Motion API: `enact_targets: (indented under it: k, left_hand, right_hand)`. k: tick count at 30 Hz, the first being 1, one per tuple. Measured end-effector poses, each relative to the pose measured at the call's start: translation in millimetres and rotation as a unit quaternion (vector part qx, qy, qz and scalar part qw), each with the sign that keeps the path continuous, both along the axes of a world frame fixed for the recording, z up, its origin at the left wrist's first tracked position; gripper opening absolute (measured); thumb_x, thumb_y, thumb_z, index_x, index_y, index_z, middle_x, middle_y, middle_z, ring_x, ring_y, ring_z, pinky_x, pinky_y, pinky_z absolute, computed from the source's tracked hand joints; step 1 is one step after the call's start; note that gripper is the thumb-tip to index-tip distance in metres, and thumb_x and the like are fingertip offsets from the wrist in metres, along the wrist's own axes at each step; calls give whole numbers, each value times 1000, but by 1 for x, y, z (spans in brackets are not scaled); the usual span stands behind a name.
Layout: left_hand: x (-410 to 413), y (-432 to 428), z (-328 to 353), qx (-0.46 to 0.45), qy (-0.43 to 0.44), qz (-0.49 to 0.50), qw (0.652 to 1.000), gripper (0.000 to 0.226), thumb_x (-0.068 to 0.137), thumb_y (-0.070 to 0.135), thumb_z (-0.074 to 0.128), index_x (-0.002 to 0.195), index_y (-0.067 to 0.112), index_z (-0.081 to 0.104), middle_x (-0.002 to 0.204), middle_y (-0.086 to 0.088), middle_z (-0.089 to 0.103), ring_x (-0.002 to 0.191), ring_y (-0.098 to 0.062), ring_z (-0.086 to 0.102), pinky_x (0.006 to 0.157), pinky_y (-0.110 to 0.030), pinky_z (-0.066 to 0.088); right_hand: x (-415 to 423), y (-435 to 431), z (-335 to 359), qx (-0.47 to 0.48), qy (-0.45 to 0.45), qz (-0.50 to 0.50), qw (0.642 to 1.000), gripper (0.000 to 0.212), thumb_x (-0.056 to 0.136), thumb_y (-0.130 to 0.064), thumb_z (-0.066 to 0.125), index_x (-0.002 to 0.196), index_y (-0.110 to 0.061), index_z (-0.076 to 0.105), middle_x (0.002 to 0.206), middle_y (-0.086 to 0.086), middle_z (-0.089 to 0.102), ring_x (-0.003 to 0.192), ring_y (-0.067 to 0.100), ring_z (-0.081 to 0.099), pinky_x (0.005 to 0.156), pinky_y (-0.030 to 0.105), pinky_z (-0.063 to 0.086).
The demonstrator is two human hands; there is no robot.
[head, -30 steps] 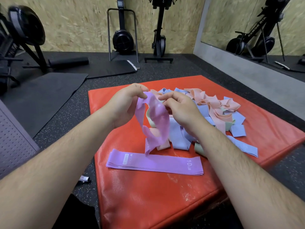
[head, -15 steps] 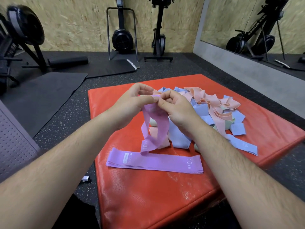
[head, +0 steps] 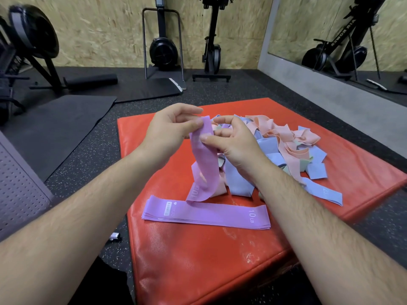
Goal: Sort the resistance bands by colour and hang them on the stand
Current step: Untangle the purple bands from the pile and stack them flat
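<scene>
Just behind purple stack (head: 207, 213), tangled pile (head: 286, 146).

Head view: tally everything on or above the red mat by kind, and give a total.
2 hands: left hand, right hand
1 held purple band, pinched by both
1 flat purple stack, layers uncountable
1 mixed pile of blue, pink and pale green bands
Total: 5

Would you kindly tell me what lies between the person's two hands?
Head view: a purple band, pinched by left hand and right hand, hangs there.
</scene>
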State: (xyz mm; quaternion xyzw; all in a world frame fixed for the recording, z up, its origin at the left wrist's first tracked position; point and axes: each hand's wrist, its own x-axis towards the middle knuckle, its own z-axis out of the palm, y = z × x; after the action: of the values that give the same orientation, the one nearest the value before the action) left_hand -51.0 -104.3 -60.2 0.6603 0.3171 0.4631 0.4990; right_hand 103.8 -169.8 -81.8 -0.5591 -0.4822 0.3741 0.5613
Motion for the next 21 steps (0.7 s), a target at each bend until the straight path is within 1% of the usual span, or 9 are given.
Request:
enact_targets:
  k: [3, 6, 8, 10, 12, 14, 16, 19, 21]
  left_hand:
    - [-5, 3, 7, -53, -78, 10, 995, 18, 89, 0, 68, 103, 12, 69, 84, -2, 71, 75, -9, 67, 66, -22, 52]
    - [-11, 8, 13, -89, -138, 22, 986, 19, 90, -1, 67, 105, 10, 68, 86, -2, 71, 78, -11, 68, 73, -25, 55]
    - [-16, 11, 15, -107, -161, 29, 981, 21, 90, -1, 66, 108, 9, 67, 90, -3, 71, 81, -13, 67, 77, -26, 55]
    - [-20, 14, 15, -119, -175, 31, 977, 23, 89, 0, 67, 111, 8, 67, 96, -5, 70, 85, -14, 67, 79, -27, 54]
    - [-25, 17, 15, -123, -190, 36, 973, 21, 90, 1, 67, 109, 9, 68, 98, -5, 71, 84, -14, 67, 76, -25, 54]
    - [-30, 21, 15, -127, -208, 50, 969, 20, 90, 2, 67, 107, 11, 68, 95, -3, 73, 80, -12, 67, 71, -22, 52]
    - [-38, 27, 14, -136, -219, 67, 964, 19, 90, 2, 67, 106, 12, 68, 92, -2, 74, 78, -13, 67, 71, -22, 51]
    - [-47, 36, 6, -154, -225, 92, 958, 20, 88, 0, 68, 105, 12, 68, 94, -6, 73, 83, -17, 68, 78, -28, 54]
    - [-52, 39, -2, -155, -213, 113, 958, 19, 89, -2, 66, 100, 12, 67, 95, -7, 71, 84, -18, 67, 78, -28, 55]
  right_hand:
    - [0, -2, -5, -50, -39, 41, 997, 58, 75, -18, 84, 125, -21, 54, 106, 11, 75, 94, 24, 74, 84, 44, 60]
    - [-1, -11, -8, -98, -41, 93, 990, 49, 81, 1, 79, 122, -8, 53, 98, 16, 75, 77, 27, 75, 68, 35, 62]
    - [2, -15, -13, -134, -62, 129, 981, 49, 81, 5, 77, 121, -6, 52, 91, 17, 75, 71, 30, 74, 67, 35, 61]
    - [9, -16, -20, -158, -151, 139, 966, 51, 78, -4, 82, 120, -13, 55, 92, 12, 76, 80, 30, 75, 78, 41, 62]
    - [18, -17, -26, -179, -243, 116, 946, 49, 74, -18, 87, 114, -20, 57, 92, 3, 75, 87, 20, 74, 85, 37, 59]
    - [25, -19, -29, -198, -272, 114, 935, 40, 77, -22, 86, 104, -17, 57, 77, -9, 69, 69, 4, 67, 67, 18, 52]
    - [34, -22, -31, -214, -282, 119, 928, 33, 80, -22, 84, 95, -12, 56, 59, -14, 54, 50, 1, 49, 51, 14, 38]
    - [47, -28, -32, -223, -315, 119, 915, 32, 82, -29, 82, 87, -8, 59, 63, -8, 47, 55, 6, 40, 56, 23, 32]
    - [56, -32, -30, -219, -322, 109, 915, 27, 84, -33, 80, 80, -12, 62, 63, -8, 51, 56, 6, 43, 55, 21, 32]
